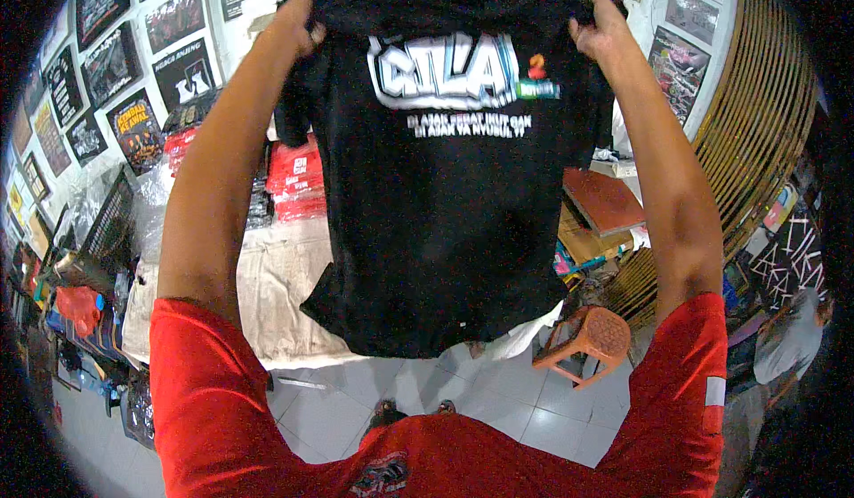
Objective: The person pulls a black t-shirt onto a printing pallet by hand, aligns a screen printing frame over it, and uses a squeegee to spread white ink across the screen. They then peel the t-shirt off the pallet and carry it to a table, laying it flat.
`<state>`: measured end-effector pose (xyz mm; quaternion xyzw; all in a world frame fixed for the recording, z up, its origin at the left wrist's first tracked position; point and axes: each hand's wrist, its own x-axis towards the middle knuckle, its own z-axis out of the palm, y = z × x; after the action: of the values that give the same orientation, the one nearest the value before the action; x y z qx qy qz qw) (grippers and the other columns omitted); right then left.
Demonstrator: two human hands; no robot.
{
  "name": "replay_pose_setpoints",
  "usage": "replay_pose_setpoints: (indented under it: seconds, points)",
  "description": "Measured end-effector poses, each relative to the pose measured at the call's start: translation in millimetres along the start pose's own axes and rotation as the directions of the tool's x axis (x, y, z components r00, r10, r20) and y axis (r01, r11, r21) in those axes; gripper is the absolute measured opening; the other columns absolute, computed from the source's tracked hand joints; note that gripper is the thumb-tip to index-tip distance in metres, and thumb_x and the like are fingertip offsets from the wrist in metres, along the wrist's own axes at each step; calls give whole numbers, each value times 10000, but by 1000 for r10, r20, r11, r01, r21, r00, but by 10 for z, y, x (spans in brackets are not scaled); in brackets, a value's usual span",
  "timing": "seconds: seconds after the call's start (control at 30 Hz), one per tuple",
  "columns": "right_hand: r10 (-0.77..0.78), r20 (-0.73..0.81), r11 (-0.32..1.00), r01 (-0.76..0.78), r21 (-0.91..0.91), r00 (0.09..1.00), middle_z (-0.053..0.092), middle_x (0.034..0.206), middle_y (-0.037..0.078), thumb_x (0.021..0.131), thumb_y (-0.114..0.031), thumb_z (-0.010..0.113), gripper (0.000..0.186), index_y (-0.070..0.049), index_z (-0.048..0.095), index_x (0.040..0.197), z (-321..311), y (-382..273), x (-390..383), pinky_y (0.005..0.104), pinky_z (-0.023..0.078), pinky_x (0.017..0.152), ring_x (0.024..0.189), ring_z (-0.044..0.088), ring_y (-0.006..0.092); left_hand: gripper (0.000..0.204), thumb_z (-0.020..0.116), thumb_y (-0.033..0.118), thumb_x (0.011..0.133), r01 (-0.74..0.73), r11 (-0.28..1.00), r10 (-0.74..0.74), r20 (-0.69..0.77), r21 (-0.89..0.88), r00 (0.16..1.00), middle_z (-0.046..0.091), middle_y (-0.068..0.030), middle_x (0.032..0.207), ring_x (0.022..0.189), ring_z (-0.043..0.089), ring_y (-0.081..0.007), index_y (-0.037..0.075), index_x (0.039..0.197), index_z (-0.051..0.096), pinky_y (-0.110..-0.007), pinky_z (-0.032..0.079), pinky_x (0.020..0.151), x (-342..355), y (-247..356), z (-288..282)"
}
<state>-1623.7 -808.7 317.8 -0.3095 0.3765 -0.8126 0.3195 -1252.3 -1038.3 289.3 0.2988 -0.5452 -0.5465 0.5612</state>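
Observation:
A black T-shirt [445, 222] with a white and coloured print across its upper part hangs spread out in front of me. My left hand [305, 24] is closed on the shirt near its upper left shoulder. At the opposite shoulder my right hand [600, 26] grips the cloth in the same way. Both arms are raised and stretched forward. The shirt's lower edge hangs loose over the front of a table covered with pale cloth [276, 293], hiding much of the tabletop.
Red packed shirts [295, 178] lie on the table behind the black one. An orange plastic stool [587, 338] stands on the tiled floor at right. Beside the table are a reddish-brown board [603, 201] and a bamboo screen [747, 115]. A dark plastic crate [108, 222] sits at left.

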Motion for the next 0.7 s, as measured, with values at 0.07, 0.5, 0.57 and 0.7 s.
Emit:
replay_pose_setpoints:
  seconds: [0.07, 0.5, 0.57, 0.7]
  points:
    - [-107, 143, 994, 102, 43, 984, 642, 958, 29, 818, -262, 647, 215, -121, 614, 976, 26, -133, 115, 326, 503, 653, 868, 595, 177, 210, 516, 162, 819, -274, 932, 243, 152, 235, 958, 580, -66, 945, 846, 543, -177, 85, 1011, 547, -257, 467, 684, 70, 182, 15]
    - [218, -92, 925, -236, -298, 972, 563, 1113, 71, 807, -168, 636, 473, -48, 493, 1242, -2648, 2708, -2219, 398, 394, 913, 955, 515, 211, 535, 627, 258, 815, 381, 849, -473, -205, -367, 857, 521, -118, 1212, 1069, 519, -284, 6, 1244, 430, -396, 427, 900, -3204, -3073, -446]
    - [256, -57, 589, -202, -782, 965, 578, 1010, 69, 772, -55, 644, 523, -56, 478, 1268, -3018, 3093, -2619, 362, 399, 847, 797, 516, 172, 565, 638, 258, 793, 554, 773, -627, -242, -308, 741, 525, -135, 1172, 1024, 528, -271, 24, 1257, 417, -389, 446, 861, -3451, -3716, -654]
    - [210, -261, 857, -306, -414, 942, 580, 1079, 128, 739, 64, 623, 600, -53, 445, 1300, -3619, 3699, -2859, 444, 309, 1013, 987, 567, 225, 568, 638, 241, 778, 592, 763, -646, -335, -259, 686, 532, -139, 1130, 1002, 534, -258, 41, 1261, 414, -389, 460, 811, -3764, -4077, -598]
